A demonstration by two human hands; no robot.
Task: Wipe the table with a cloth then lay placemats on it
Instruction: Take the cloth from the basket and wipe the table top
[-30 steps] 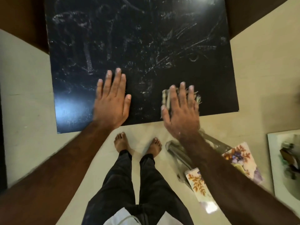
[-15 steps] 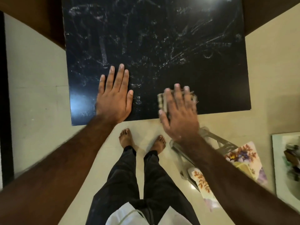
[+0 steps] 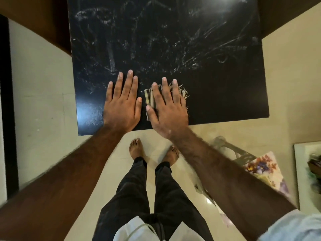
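Left hand (image 3: 122, 105) flat on table (image 3: 217, 94), centre-left, fingers straight, nothing held. Right hand (image 3: 167, 108) beside it, fingers straight — pressing cloth (image 3: 148, 97) onto tabletop near its lower edge. Smears cover upper table: wiping unfinished. Floral placemats (image 3: 262, 166), lower right — probably those, not yet laid.

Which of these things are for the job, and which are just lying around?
For the job: table, cloth under the right hand, left hand flat on the table, flowery placemats.

Just lying about: metal stand by the placemats, white surface at the right edge.
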